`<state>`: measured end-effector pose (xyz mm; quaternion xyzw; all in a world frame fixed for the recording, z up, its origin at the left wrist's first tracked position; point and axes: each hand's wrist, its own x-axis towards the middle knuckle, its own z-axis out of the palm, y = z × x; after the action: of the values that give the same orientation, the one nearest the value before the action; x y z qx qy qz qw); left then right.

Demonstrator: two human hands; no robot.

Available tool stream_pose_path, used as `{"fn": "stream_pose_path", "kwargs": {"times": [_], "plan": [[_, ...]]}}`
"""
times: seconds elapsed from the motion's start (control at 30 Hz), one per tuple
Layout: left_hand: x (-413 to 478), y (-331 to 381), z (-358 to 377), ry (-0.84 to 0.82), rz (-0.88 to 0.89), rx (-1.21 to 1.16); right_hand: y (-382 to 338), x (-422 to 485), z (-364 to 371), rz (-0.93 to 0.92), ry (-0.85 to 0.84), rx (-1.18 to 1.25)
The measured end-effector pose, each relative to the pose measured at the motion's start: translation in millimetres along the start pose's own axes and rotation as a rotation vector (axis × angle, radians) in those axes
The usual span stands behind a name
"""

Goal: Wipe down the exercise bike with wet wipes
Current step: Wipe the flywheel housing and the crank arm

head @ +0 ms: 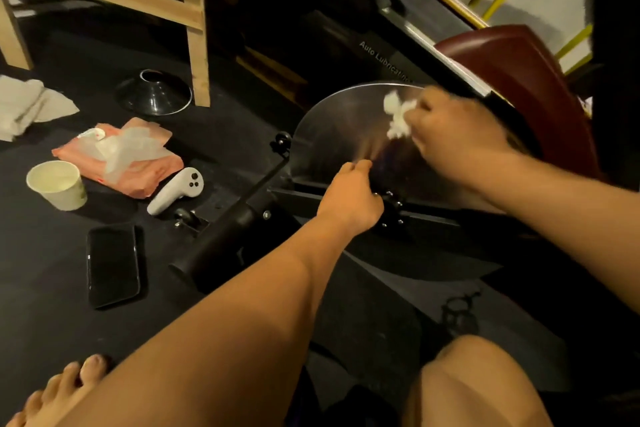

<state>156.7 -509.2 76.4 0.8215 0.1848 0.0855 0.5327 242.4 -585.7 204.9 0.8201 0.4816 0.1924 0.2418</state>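
The exercise bike's shiny metal flywheel (339, 128) stands low on a black frame (433, 215), with a dark red cover (526, 80) to its right. My right hand (460, 139) grips a crumpled white wet wipe (396, 116) and presses it against the upper part of the flywheel. My left hand (353, 198) rests, fingers curled, on the flywheel's lower edge by the frame bolts. A pink pack of wet wipes (121, 159) lies open on the dark floor to the left.
On the floor at left lie a paper cup (59, 185), a white controller (176, 191), a black phone (112, 265), a black cone-shaped part (154, 94) and a white cloth (27, 106). A wooden table leg (199, 66) stands behind. My knee and bare toes show at the bottom.
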Motion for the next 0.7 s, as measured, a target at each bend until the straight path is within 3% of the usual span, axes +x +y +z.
{"fn": "stream_pose_path", "kwargs": {"times": [0.07,0.17,0.23,0.3,0.37,0.5,0.6,0.7], "plan": [[3.1,7.5,4.4,0.019,0.055,-0.018,3.6,-1.6,-4.0,0.041,0.082,0.032],[6.9,7.1,10.6,-0.028,0.082,0.116,-16.3,-40.4,25.7,-0.076,-0.235,-0.025],[5.1,0.0,10.4,-0.153,0.027,0.241,-19.9,-67.7,41.1,-0.101,-0.379,-0.079],[-1.4,-6.7,8.8,-0.350,-0.029,0.357,-5.3,-76.6,37.7,-0.044,-0.316,-0.066],[-10.9,-9.8,7.3,-0.537,-0.007,0.425,14.8,-77.1,28.1,-0.016,-0.104,-0.114],[-28.5,-5.3,1.5,-0.645,0.060,0.427,37.6,-69.0,23.0,-0.019,0.307,-0.063],[-32.3,4.6,2.3,-0.571,0.070,0.381,37.0,-73.9,32.6,-0.067,0.287,-0.059],[-38.5,17.6,8.2,-0.471,0.080,0.280,39.2,-111.5,48.7,-0.054,0.023,0.013]]}}
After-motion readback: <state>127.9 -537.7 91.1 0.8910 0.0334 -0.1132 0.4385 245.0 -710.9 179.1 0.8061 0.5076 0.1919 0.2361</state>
